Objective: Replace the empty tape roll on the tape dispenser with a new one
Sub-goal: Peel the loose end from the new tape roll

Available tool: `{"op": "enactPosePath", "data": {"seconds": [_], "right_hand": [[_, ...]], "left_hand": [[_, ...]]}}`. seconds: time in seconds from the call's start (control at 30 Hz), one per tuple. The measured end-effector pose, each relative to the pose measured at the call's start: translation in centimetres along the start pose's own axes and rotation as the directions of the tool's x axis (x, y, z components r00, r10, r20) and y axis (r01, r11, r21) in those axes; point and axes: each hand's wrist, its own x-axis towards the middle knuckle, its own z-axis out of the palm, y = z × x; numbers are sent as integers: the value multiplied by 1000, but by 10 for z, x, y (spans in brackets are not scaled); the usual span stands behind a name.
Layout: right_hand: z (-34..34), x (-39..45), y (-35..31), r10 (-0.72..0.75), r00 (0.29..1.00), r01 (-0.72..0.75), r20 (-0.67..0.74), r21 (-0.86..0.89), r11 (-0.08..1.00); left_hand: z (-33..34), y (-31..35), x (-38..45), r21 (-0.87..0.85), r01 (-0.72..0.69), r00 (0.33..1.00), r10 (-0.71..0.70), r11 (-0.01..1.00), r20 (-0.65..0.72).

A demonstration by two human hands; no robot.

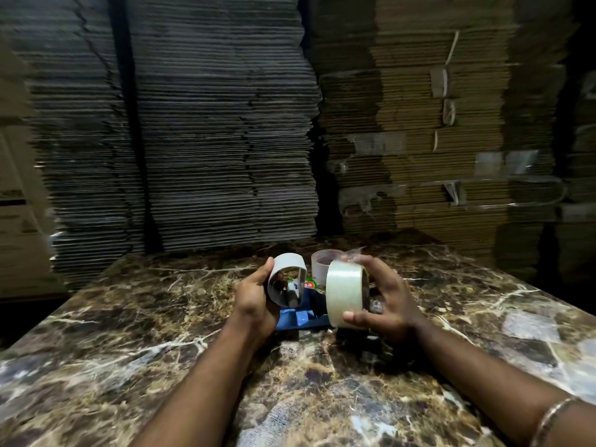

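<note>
At the far left, stacks of flattened corrugated cardboard [180,130] rise behind the tabletop [129,333], their ribbed edges grey in the shade; further right the same kind of stacks [435,108] show tan, with strips of clear tape stuck across them. The tabletop is polished marble-patterned stone, dark brown with white and cream veins.

The left hand [254,301] is held above the tabletop, its grip curled round the empty tape roll [287,279], a bare grey cardboard ring, thin-walled and hollow, with the thumb along its outer face. Through and below that ring shows the tape dispenser [300,314], lying on the tabletop between the two hands: blue plastic body, a grey metal part near its top, and a small red and green label just beside it. How its parts sit is partly hidden by the hands.

Behind, near the tabletop's middle, stands a translucent plastic cup [322,262], round and pale.

The right hand [383,301] holds the new tape roll [345,291], a thick, glossy, clear-whitish band turned on edge, pinched between the thumb below and the fingers over its top. It is just beside the dispenser, raised off the stone. A thin metal bangle [551,417] circles the right wrist.
</note>
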Motion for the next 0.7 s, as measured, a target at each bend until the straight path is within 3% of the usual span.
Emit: {"op": "enactPosePath", "data": {"seconds": [0.23,0.43,0.7], "right_hand": [[-3,-2,-1,-6,1000,4,-27,-49,999],[1,-2,-22,39,977,-19,-211,93,995],[47,-5,-72,173,940,-157,-295,79,984]], "left_hand": [[1,-1,-8,-58,9,1000,-8,998,7],[-3,-3,-10,-74,16,1000,-17,997,-9],[-9,-4,-7,-77,43,999,-44,996,-14]]}}
